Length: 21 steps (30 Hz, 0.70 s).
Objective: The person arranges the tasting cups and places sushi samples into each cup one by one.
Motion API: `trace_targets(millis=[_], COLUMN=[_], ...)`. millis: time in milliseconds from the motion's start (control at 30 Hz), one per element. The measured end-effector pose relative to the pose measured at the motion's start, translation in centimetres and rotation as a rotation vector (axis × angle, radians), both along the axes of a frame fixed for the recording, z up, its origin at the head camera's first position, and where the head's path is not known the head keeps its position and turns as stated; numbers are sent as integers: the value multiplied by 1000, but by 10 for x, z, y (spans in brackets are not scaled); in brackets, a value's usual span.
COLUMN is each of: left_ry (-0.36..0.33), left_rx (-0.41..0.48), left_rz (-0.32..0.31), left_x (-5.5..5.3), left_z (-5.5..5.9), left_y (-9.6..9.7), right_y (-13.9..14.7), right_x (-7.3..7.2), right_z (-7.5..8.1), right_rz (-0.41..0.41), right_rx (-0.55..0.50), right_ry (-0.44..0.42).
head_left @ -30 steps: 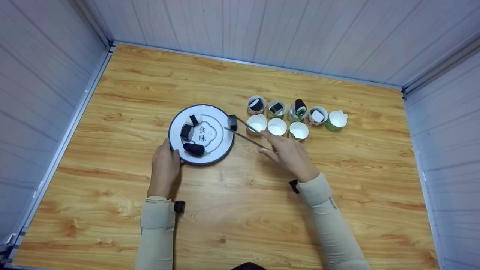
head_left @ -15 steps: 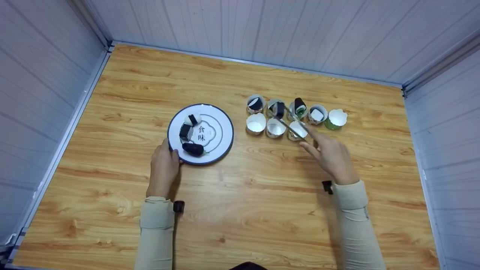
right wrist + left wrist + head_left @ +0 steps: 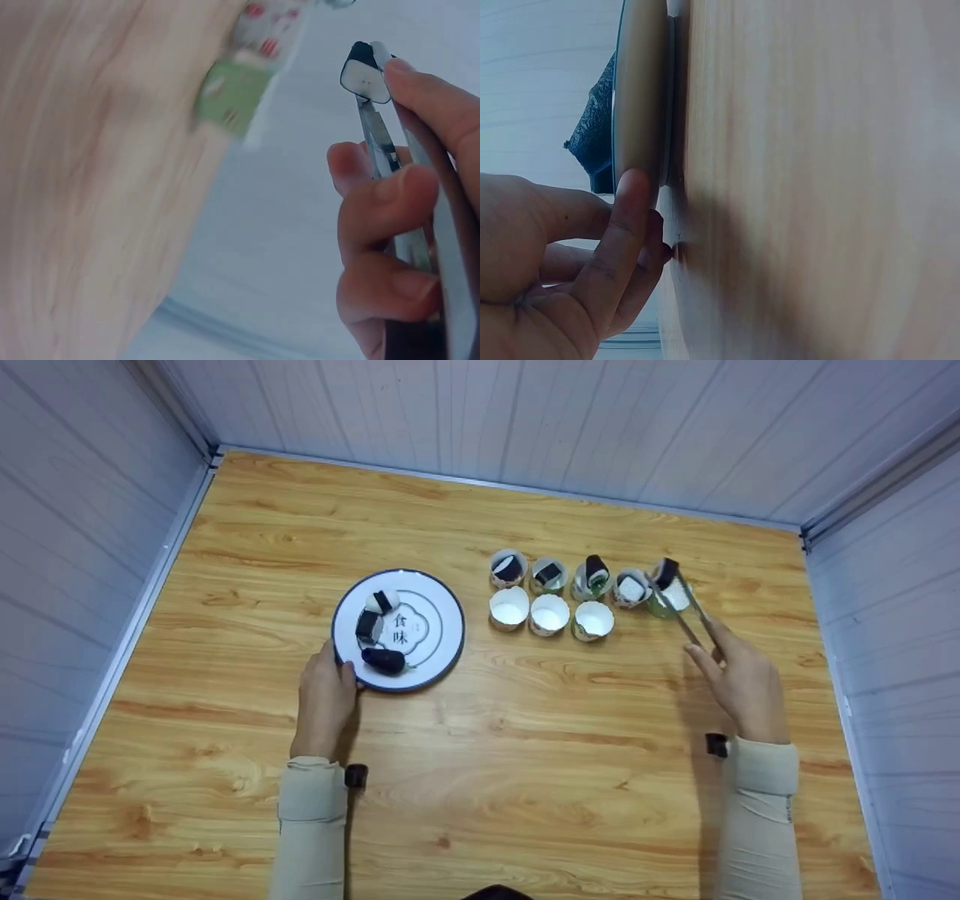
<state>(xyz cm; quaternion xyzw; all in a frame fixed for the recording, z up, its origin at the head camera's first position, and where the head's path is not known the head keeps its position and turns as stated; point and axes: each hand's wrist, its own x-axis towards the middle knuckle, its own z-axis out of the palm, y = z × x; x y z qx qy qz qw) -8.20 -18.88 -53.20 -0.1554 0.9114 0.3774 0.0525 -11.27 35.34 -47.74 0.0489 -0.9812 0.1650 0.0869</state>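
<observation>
My right hand point(image 3: 750, 686) grips metal tongs point(image 3: 703, 619). Between the tong tips is a black-wrapped sushi piece point(image 3: 665, 573) with a white face, held above the green paper cup point(image 3: 671, 601) at the row's right end. In the right wrist view, fingers wrap the tongs point(image 3: 450, 247) beneath the sushi piece. At the left, my left hand point(image 3: 324, 701) pinches the rim of a blue-edged white plate point(image 3: 442, 656), thumb on top. On it lie a white piece with a black band point(image 3: 382, 601), a black-and-white piece point(image 3: 369, 625) and an eggplant point(image 3: 384, 661).
Several paper cups stand in two rows right of the plate. Back-row cups hold sushi pieces, such as a dark-wrapped roll point(image 3: 596, 571) and a white piece point(image 3: 631, 589). Front cups, such as the left one point(image 3: 509, 608), show bare white insides. Pale panel walls point(image 3: 480, 420) border the wooden table point(image 3: 525, 780).
My right hand has carried the sushi piece in the tongs from the plate's right edge, past the cups, to above the green cup. My left hand stays at the plate.
</observation>
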Motion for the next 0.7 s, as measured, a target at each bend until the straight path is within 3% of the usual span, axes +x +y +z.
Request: trace_targets(millis=[167, 433, 700], left_ry=[-29, -48, -14], left_rx=[4, 2, 3], left_rz=[6, 7, -3], left_x=[0, 0, -1], left_z=[2, 1, 2], left_y=[0, 0, 1], right_y=[20, 27, 29], right_x=[1, -1, -1], right_z=[-9, -23, -27], right_rz=[-57, -81, -94], right_rx=[-4, -17, -22], right_ry=[-32, -92, -139])
